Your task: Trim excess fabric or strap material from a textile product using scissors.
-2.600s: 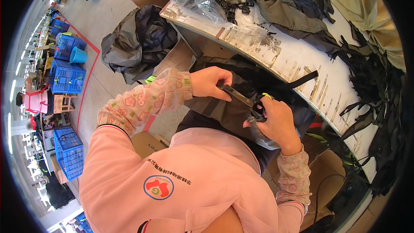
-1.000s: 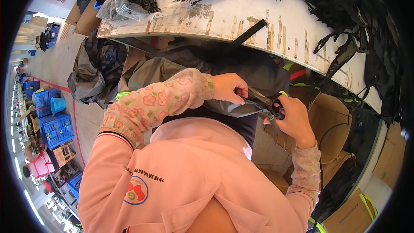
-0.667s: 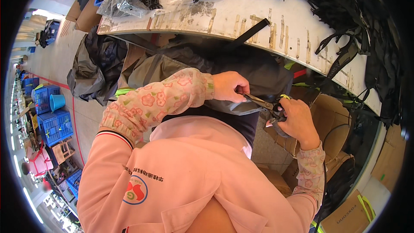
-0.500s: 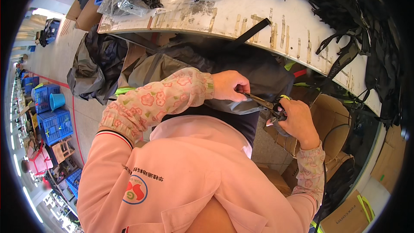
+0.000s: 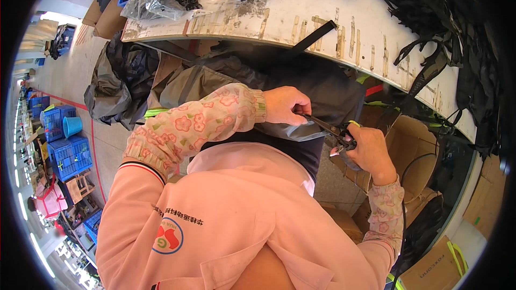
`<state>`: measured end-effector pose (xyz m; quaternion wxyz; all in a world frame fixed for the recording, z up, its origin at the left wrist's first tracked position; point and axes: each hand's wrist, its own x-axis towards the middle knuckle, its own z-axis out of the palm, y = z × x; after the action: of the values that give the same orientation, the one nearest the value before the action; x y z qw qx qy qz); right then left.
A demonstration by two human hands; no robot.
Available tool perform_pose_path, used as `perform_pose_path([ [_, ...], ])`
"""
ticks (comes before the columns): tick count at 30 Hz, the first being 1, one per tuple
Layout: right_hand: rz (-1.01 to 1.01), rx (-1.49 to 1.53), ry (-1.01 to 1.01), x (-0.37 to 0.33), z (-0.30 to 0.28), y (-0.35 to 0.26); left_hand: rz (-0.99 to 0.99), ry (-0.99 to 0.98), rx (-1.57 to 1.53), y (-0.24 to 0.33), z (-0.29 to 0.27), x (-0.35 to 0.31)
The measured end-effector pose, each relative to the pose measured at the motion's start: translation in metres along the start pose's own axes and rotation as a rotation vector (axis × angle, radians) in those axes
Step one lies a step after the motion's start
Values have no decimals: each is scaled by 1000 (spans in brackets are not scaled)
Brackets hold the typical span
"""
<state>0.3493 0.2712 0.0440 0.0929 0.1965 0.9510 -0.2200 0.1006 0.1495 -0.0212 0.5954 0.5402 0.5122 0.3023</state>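
Note:
My right hand [image 5: 370,147] grips a pair of scissors [image 5: 332,129] by its dark handles. The blades point left and reach to the fingers of my left hand [image 5: 287,106]. That hand is closed in a pinch at the blade tips; a small dark thing shows between thumb and fingers, too small to name. Under both hands, dark grey and olive fabric [image 5: 322,91] lies across my lap and goes in below the table edge. A black strap [image 5: 309,41] sticks up from the fabric onto the table edge.
The white table [image 5: 301,13] carries bits of tape, a clear plastic bag [image 5: 156,0] with black parts, and a heap of black straps [image 5: 457,37] at right. An open cardboard box [image 5: 414,145] stands beside my right hand. Bunched dark fabric [image 5: 118,86] hangs at left, with blue crates [image 5: 70,156] beyond.
The scissors have turned slightly in my right hand, and their blades look darker and closer together. My left hand stays nearly in place.

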Motion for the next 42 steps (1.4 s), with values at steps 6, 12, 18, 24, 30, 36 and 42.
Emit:
perform_pose_path([
  [6,13,-7,17,-3,4,2,-10,-26,36,1,-1,1],
  [12,94,68,65,-1,9,3,15,2,1,-5,-2,0],
  [18,117,334,269,7,40,7,234,154,680,9,-49,-58],
  [24,219,365,146,10,98,16,-234,204,1031,8,-71,-198],
  [30,243,644,215,20,114,16,-263,603,873,-69,-53,-238],
  [36,149,652,379,27,102,-18,-127,828,45,-80,-56,-239],
  [42,110,294,378,35,108,-17,-60,920,-74,-63,-81,-231],
])
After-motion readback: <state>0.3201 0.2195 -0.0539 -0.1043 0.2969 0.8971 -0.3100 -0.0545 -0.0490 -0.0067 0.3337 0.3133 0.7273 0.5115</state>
